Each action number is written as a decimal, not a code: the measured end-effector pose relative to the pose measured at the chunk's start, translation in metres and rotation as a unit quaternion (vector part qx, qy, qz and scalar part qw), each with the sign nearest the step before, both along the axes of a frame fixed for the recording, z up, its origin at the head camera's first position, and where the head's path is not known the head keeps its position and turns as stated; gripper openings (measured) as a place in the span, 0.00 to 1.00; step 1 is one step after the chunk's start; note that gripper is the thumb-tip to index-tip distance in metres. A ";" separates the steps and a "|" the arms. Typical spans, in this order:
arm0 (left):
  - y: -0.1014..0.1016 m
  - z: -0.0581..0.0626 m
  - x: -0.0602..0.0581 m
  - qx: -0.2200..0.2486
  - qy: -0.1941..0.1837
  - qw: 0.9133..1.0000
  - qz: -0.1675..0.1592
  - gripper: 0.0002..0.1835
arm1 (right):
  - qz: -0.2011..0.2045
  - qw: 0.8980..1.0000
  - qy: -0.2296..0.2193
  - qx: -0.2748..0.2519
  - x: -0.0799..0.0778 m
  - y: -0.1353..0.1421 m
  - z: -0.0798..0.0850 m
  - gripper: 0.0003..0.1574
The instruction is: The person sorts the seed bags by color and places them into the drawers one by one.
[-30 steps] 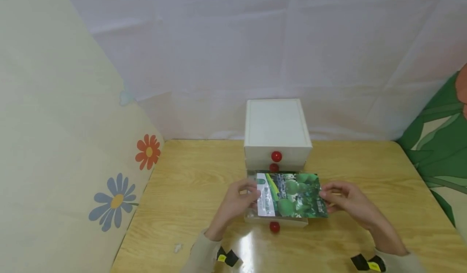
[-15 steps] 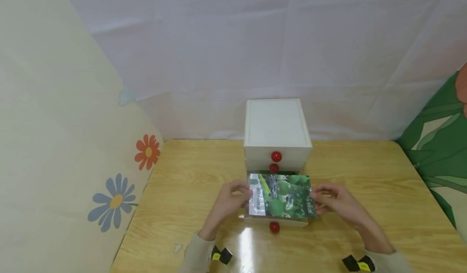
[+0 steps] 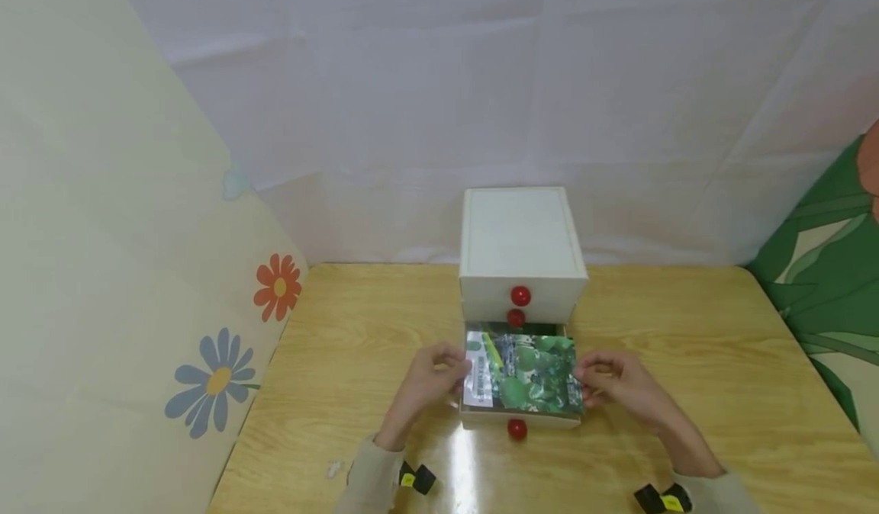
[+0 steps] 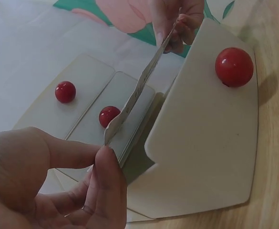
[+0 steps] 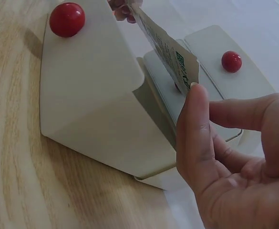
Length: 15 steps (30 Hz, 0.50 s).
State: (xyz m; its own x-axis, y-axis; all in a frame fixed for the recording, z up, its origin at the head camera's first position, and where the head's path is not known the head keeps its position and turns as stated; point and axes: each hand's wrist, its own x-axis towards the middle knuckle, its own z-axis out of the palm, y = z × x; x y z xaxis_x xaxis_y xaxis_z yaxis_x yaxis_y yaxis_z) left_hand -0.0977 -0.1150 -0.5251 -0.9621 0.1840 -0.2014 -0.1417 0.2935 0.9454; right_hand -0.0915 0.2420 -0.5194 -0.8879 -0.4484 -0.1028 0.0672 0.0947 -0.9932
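A flat, glossy packet (image 3: 525, 373), printed green with round fruit shapes and a white strip at its left, is held level over a pulled-out bottom drawer (image 3: 484, 421). My left hand (image 3: 431, 377) pinches its left edge between thumb and fingers. At the opposite edge, my right hand (image 3: 621, 380) pinches it the same way. Seen edge-on in the left wrist view, the thin packet (image 4: 139, 86) stays above the drawer's front wall (image 4: 201, 129). Its pale printed back (image 5: 165, 47) shows in the right wrist view. Most of the drawer's inside is hidden beneath it.
Behind the drawer stands its white cabinet (image 3: 518, 232), whose upper two drawers are closed, each with a red knob (image 3: 520, 296). The wooden table (image 3: 371, 308) meets a white cloth (image 3: 426, 102) at the back. Flower-printed panels (image 3: 220, 380) flank both sides.
Both hands have carried the packet left and slightly toward the near side, so it now lines up with the bottom drawer. More of the drawer's back end shows. Cabinet and drawer have stayed put.
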 end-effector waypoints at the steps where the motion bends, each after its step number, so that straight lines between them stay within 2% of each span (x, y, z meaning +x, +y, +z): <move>1: 0.000 -0.001 0.000 0.000 0.000 1.000 -0.001 0.10 | -0.001 1.000 0.000 0.001 0.000 0.000 -0.001 0.19; 8: 0.000 -0.009 -0.001 -0.016 0.007 1.000 -0.005 0.09 | -0.014 1.000 -0.010 0.016 -0.001 -0.003 -0.007 0.18; 15: 0.000 -0.015 -0.002 -0.033 0.008 0.999 0.008 0.08 | -0.037 0.998 -0.031 0.048 -0.002 -0.009 -0.014 0.17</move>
State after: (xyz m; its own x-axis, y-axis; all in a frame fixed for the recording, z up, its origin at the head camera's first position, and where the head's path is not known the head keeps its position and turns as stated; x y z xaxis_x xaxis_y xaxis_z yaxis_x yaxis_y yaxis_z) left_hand -0.1001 -0.1149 -0.5399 -0.9682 0.1545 -0.1970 -0.1319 0.3539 0.9259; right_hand -0.0939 0.2325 -0.5336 -0.9084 -0.3681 -0.1984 0.1392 0.1812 -0.9735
